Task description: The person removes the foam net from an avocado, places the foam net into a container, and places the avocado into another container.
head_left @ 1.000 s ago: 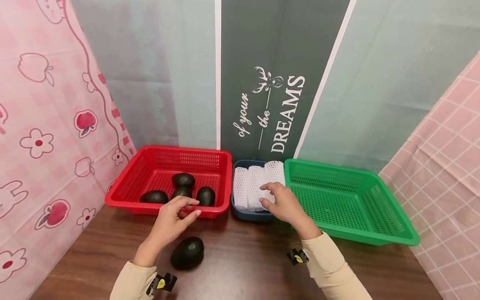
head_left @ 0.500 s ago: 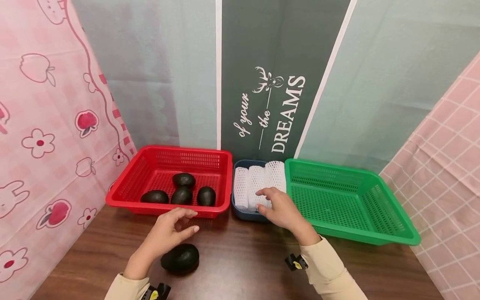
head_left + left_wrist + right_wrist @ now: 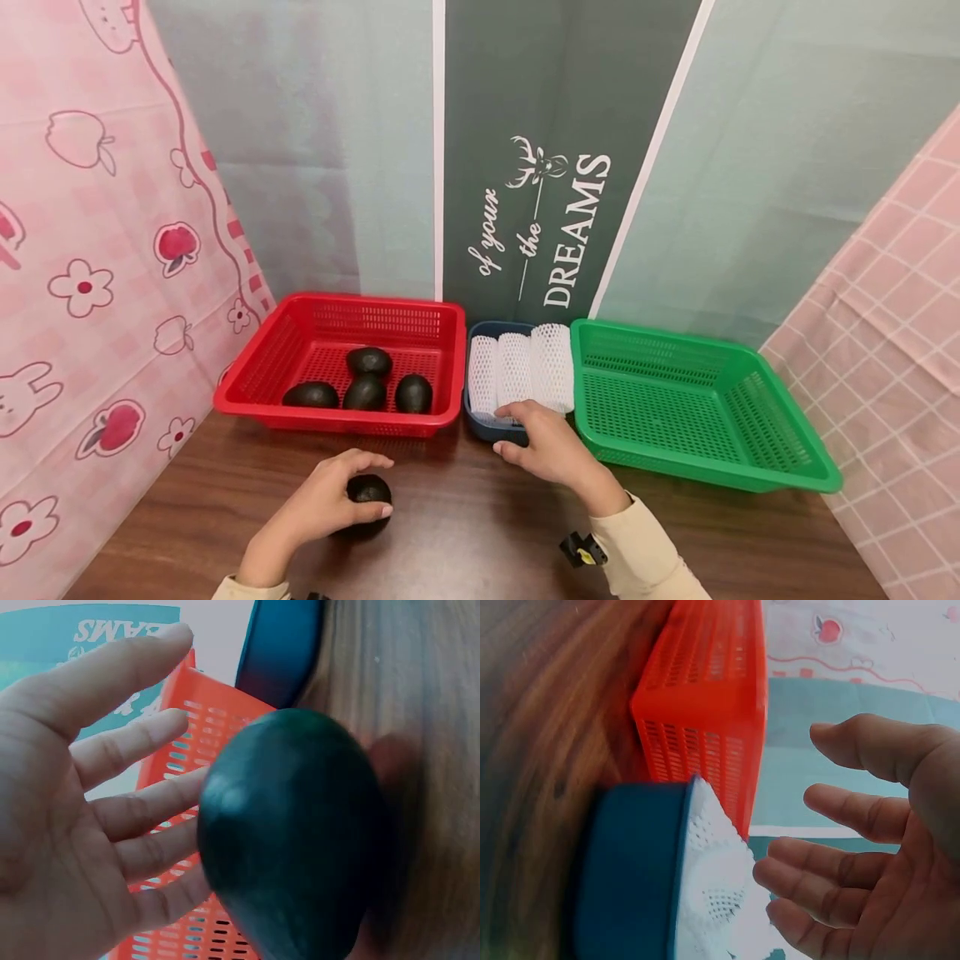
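A dark avocado (image 3: 369, 490) lies on the wooden table in front of the red basket. My left hand (image 3: 318, 504) hovers just over it, thumb and fingers spread to either side. In the left wrist view those fingers (image 3: 124, 746) are stretched out, and the avocado (image 3: 292, 832) hides some of their tips; whether they touch it I cannot tell. My right hand (image 3: 551, 446) is over the near edge of the blue container (image 3: 495, 431), which holds several white foam net sleeves (image 3: 513, 371). In the right wrist view this hand (image 3: 885, 847) has loosely extended fingers and holds nothing.
Several avocados (image 3: 367, 392) lie in the red basket (image 3: 337, 422) at the left. To the right of the blue container stands a green basket (image 3: 675, 408). Fabric curtains (image 3: 360, 150) surround the back and sides of the brown table (image 3: 457, 533).
The avocado on the table has shifted slightly toward the left and settled. My left hand has come down over it. My right hand has drawn back toward me from the sleeves.
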Tool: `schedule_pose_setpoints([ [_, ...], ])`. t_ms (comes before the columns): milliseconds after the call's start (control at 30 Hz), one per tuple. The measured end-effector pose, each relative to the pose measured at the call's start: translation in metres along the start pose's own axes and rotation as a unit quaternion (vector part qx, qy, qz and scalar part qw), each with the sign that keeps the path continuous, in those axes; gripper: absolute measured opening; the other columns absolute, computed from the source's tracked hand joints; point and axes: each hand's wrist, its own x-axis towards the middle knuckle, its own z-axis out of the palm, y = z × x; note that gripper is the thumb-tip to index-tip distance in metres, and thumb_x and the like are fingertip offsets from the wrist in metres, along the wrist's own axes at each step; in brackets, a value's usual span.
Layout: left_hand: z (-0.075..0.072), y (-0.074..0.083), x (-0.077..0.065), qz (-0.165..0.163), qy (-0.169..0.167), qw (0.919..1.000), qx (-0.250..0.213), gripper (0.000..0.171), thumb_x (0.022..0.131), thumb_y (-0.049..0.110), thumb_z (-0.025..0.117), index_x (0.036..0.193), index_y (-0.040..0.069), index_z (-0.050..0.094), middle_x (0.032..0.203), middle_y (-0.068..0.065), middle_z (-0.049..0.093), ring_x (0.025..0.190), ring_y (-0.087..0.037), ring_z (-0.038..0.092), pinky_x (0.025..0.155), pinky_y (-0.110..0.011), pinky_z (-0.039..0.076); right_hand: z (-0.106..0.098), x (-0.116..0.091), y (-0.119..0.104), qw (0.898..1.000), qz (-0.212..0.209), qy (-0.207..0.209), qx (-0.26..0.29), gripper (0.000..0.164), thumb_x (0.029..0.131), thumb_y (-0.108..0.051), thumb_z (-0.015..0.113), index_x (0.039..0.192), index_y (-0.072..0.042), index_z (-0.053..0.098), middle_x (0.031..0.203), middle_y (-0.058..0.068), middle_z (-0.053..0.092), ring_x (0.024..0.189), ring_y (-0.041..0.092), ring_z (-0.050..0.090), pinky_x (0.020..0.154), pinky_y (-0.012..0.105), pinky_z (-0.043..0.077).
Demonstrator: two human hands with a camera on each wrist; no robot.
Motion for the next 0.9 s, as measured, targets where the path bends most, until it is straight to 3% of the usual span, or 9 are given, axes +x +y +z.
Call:
schedule_pose_setpoints([
  [167, 0.001, -0.004, -0.005, 0.000, -0.004, 0.9999, 0.014, 0.046, 0.067, 0.032, 0.083, 0.107, 0.018, 0.065, 0.101, 0.003, 0.062, 0.092, -0.014, 0.056, 0.077, -0.034, 0.047, 0.010, -0.002, -0.003, 1.000, -0.020, -0.015, -0.018, 0.039, 0.077, -0.022, 0.074, 0.111, -0.005, 0.062, 0.107, 0.007, 0.061, 0.101, 0.023, 0.056, 0.086, 0.040, 0.044],
  [300, 0.000, -0.006, -0.007, -0.010, -0.011, 0.9997, 0.021, 0.052, 0.063, 0.030, 0.085, 0.108, 0.013, 0.065, 0.101, 0.003, 0.060, 0.091, -0.016, 0.055, 0.077, -0.038, 0.046, 0.017, -0.002, -0.007, 0.999, -0.033, -0.022, -0.021, 0.038, 0.077, -0.022, 0.074, 0.110, -0.006, 0.062, 0.107, 0.007, 0.061, 0.103, 0.024, 0.055, 0.088, 0.040, 0.043],
  [600, 0.002, -0.014, -0.010, -0.067, -0.053, 0.9963, 0.012, 0.068, 0.057, 0.027, 0.087, 0.117, 0.009, 0.060, 0.109, -0.003, 0.055, 0.096, -0.023, 0.053, 0.078, -0.044, 0.044, 0.033, -0.005, -0.010, 0.998, -0.039, -0.038, -0.029, 0.039, 0.076, -0.024, 0.074, 0.110, -0.009, 0.062, 0.104, 0.004, 0.060, 0.097, 0.021, 0.057, 0.084, 0.037, 0.045],
  [900, 0.006, -0.019, -0.009, -0.060, -0.055, 0.9966, 0.013, 0.063, 0.060, 0.019, 0.085, 0.118, 0.010, 0.059, 0.109, -0.002, 0.057, 0.097, -0.023, 0.054, 0.080, -0.043, 0.044, 0.040, -0.006, -0.009, 0.998, -0.041, -0.052, -0.024, 0.040, 0.075, -0.024, 0.074, 0.110, -0.007, 0.063, 0.101, 0.007, 0.060, 0.094, 0.021, 0.056, 0.080, 0.036, 0.046],
])
